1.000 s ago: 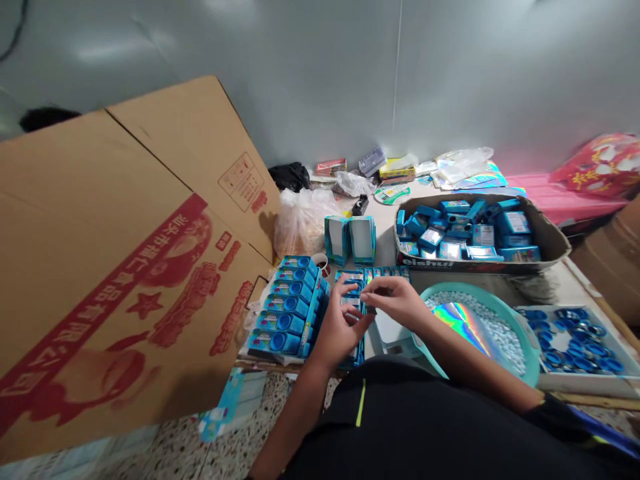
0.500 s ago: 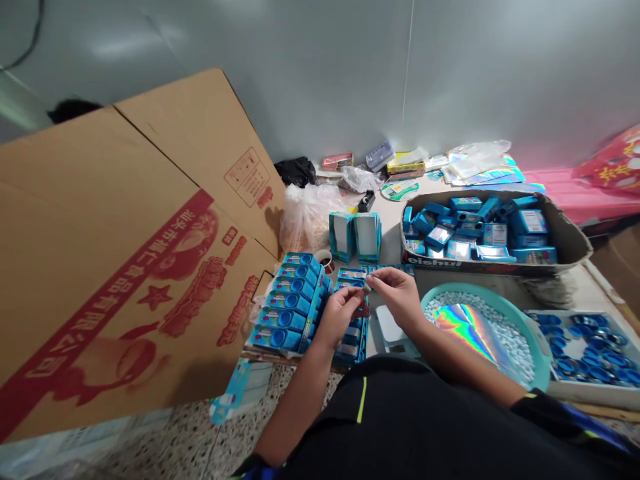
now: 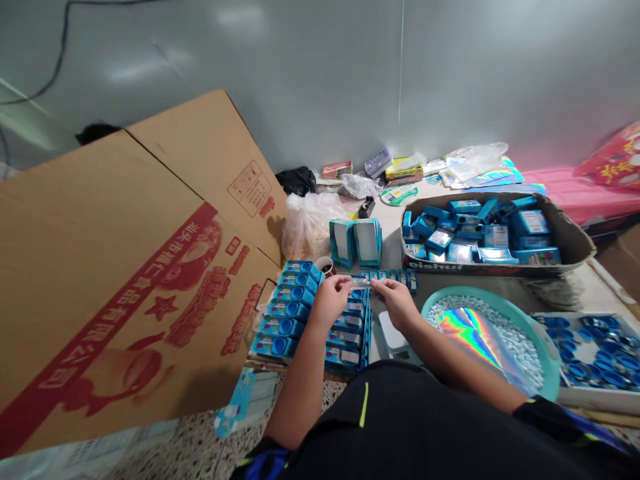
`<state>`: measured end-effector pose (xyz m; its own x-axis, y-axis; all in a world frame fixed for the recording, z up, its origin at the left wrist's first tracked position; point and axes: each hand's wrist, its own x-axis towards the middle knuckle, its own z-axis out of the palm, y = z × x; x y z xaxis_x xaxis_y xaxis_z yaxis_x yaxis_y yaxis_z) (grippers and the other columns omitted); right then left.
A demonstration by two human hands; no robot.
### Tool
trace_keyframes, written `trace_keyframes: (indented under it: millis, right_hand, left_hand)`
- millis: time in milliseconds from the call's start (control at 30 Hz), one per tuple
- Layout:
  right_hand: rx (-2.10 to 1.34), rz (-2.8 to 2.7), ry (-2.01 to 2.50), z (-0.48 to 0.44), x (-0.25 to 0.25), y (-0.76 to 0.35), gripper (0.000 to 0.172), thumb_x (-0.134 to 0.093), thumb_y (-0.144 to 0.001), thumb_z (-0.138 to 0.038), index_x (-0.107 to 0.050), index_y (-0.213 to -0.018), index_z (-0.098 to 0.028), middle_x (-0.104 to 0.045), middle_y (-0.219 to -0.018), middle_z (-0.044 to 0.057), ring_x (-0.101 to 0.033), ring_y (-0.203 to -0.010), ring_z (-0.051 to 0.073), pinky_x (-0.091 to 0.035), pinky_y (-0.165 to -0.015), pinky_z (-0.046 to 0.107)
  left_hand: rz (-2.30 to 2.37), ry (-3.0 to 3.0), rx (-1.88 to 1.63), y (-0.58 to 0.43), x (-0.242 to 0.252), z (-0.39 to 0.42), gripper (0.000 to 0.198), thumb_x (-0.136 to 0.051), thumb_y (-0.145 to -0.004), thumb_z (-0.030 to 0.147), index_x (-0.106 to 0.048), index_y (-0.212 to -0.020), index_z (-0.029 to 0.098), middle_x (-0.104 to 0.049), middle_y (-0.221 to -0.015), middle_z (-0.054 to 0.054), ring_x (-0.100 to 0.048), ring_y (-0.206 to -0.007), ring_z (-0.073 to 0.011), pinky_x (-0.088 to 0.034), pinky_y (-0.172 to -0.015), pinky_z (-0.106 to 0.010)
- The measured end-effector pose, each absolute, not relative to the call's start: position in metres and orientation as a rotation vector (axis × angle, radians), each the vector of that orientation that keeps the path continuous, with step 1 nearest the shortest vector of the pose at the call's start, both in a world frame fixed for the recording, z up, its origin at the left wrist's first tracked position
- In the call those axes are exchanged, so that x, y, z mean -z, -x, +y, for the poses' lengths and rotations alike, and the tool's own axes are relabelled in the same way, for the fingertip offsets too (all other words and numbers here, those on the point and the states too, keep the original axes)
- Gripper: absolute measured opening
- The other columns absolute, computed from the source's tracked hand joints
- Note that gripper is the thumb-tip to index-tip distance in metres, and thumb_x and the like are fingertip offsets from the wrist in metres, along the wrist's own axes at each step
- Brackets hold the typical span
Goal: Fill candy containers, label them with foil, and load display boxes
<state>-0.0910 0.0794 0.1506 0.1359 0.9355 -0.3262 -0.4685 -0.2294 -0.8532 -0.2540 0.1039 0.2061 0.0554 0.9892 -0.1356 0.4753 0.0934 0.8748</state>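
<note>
My left hand (image 3: pixel 330 300) and my right hand (image 3: pixel 397 299) pinch the two ends of one small flat blue packet (image 3: pixel 361 283) and hold it level between them. It hovers over the far end of a row of similar blue packets (image 3: pixel 350 327) lying on the table. To the left of that row, a stack of blue boxes with round windows (image 3: pixel 287 307) is lined up.
A big printed cardboard carton (image 3: pixel 125 267) leans at left. Behind are two upright blue boxes (image 3: pixel 355 241), a plastic bag (image 3: pixel 307 223) and a cardboard tray of blue boxes (image 3: pixel 570 233). A teal basin (image 3: pixel 550 347) with white pieces and holographic foil, and a tray of blue rings (image 3: pixel 590 343), sit right.
Both hands moved farther from me and spread apart. The small packet they fingered close together is now held flat by its ends over the far end of the row.
</note>
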Motion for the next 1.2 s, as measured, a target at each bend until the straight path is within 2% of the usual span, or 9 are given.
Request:
trace_keyframes:
  millis: [67,133,333,500,700,967,1200]
  right_hand:
    - [-1.461,-0.536,1.173,0.08,-0.14,0.093,0.055,-0.087,-0.049,-0.067,-0.064,-0.061,-0.018,-0.059,-0.06,0.002,-0.049,-0.06,0.015,-0.034,-0.058,0.028]
    - [-1.483,-0.518,1.197,0.079,-0.13,0.096,0.058,-0.087,-0.048,-0.069,-0.065,-0.063,-0.017,-0.059,-0.061,0.002,-0.048,-0.059,0.015,-0.033,-0.057,0.027]
    - [-1.531,-0.535,1.19,0.077,-0.117,0.098,0.059,-0.086,-0.05,-0.069,-0.063,-0.059,-0.016,-0.055,-0.058,0.001,-0.041,-0.056,0.012,-0.028,-0.055,0.027]
    - [-1.549,-0.535,1.181,0.076,-0.112,0.1,0.057,-0.084,-0.055,-0.068,-0.064,-0.061,-0.016,-0.056,-0.061,0.001,-0.042,-0.058,0.013,-0.031,-0.057,0.027]
    - [-1.549,-0.52,1.211,0.072,-0.109,0.102,0.056,-0.086,-0.052,-0.067,-0.065,-0.063,-0.016,-0.06,-0.064,0.003,-0.045,-0.061,0.015,-0.033,-0.059,0.028]
    - [-1.544,-0.46,1.264,0.07,-0.106,0.105,0.056,-0.086,-0.051,-0.068,-0.062,-0.064,-0.019,-0.055,-0.062,0.001,-0.046,-0.062,0.016,-0.035,-0.061,0.029]
    - [-1.582,-0.438,1.247,0.068,-0.091,0.11,0.054,-0.086,-0.054,-0.064,-0.056,-0.06,-0.02,-0.049,-0.058,-0.002,-0.039,-0.057,0.013,-0.031,-0.058,0.028]
  left_hand:
    - [1.587,-1.544,-0.754,0.253,-0.201,0.11,0.034,-0.069,-0.082,0.025,-0.067,-0.115,0.016,-0.067,-0.07,-0.001,-0.064,-0.069,-0.0184,-0.049,-0.071,-0.03]
    - [1.622,-1.572,-0.718,0.253,-0.195,0.113,0.039,-0.069,-0.082,0.02,-0.063,-0.121,0.016,-0.067,-0.07,0.0,-0.064,-0.067,-0.0177,-0.048,-0.07,-0.029]
    - [1.742,-1.616,-0.636,0.256,-0.179,0.118,0.039,-0.073,-0.081,0.019,-0.061,-0.118,0.016,-0.069,-0.076,-0.002,-0.064,-0.067,-0.0181,-0.046,-0.068,-0.029]
    - [1.765,-1.653,-0.611,0.258,-0.175,0.119,0.044,-0.076,-0.08,0.019,-0.059,-0.121,0.016,-0.071,-0.079,-0.002,-0.064,-0.071,-0.0179,-0.046,-0.073,-0.028]
    - [1.77,-1.675,-0.589,0.258,-0.173,0.119,0.046,-0.073,-0.083,0.02,-0.056,-0.126,0.016,-0.072,-0.081,-0.001,-0.064,-0.07,-0.0166,-0.046,-0.072,-0.028]
    - [1.766,-1.686,-0.579,0.259,-0.174,0.117,0.05,-0.073,-0.083,0.019,-0.053,-0.129,0.015,-0.072,-0.081,-0.001,-0.066,-0.074,-0.0173,-0.049,-0.077,-0.029]
    - [1.786,-1.712,-0.611,0.262,-0.167,0.119,0.057,-0.076,-0.08,0.018,-0.052,-0.131,0.014,-0.068,-0.082,-0.001,-0.064,-0.071,-0.0155,-0.051,-0.073,-0.028]
